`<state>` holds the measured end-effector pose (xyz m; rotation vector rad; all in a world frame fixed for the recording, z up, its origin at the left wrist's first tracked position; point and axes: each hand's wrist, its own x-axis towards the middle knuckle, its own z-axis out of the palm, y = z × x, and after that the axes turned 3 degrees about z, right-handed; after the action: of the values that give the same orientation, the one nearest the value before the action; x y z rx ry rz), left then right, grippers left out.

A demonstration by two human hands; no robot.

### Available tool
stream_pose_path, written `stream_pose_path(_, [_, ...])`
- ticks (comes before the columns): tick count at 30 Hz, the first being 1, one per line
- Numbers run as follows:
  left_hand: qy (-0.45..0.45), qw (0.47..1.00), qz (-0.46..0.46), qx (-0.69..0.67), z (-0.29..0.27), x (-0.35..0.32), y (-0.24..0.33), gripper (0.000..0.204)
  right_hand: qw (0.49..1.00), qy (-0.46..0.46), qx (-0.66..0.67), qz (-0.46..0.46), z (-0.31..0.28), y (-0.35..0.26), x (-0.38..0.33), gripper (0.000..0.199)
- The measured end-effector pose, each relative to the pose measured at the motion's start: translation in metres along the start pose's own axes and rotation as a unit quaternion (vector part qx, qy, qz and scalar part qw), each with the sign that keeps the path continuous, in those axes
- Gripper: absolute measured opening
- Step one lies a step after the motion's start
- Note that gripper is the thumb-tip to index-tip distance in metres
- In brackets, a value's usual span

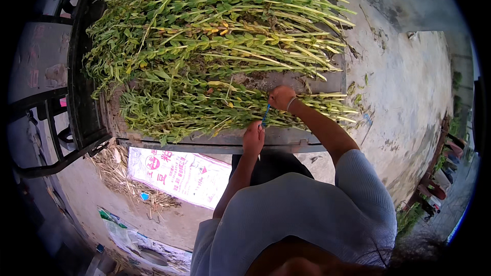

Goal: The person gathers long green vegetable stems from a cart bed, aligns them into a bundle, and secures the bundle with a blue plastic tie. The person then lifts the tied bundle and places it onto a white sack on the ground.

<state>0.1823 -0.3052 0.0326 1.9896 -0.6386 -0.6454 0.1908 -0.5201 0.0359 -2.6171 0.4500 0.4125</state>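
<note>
A short blue cord [265,115] runs between my two hands over a bundle of cut green stalks [189,107] lying near the edge of a dark metal cart bed [286,136]. My left hand [253,138] is closed on the cord's lower end, beside the bundle's near side. Above it and to the right, my right hand [282,97] is a fist around the upper end, over the stalks. Whether the cord passes under the bundle is hidden. Past a narrow gap lies a larger heap of the same leafy stalks [215,36], cut ends toward the right.
Black metal rails [82,71] border the bed on the left. Below its near edge, a white printed sack [179,176] lies on the concrete ground beside dry straw [115,166]. Pale concrete [394,102] stretches to the right, with scattered leaf bits near the cart.
</note>
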Motion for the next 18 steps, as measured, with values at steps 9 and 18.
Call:
stream_pose_path(9, [-0.025,0.999,-0.026,0.038,0.005,-0.023,0.001,0.028,0.998,-0.026,0.029,-0.041,0.008,0.013,-0.002,0.022])
stream_pose_path(18, [-0.023,1.000,-0.008,0.009,-0.013,-0.011,0.008,0.035,0.994,-0.034,0.086,-0.059,0.010,0.019,-0.003,0.021])
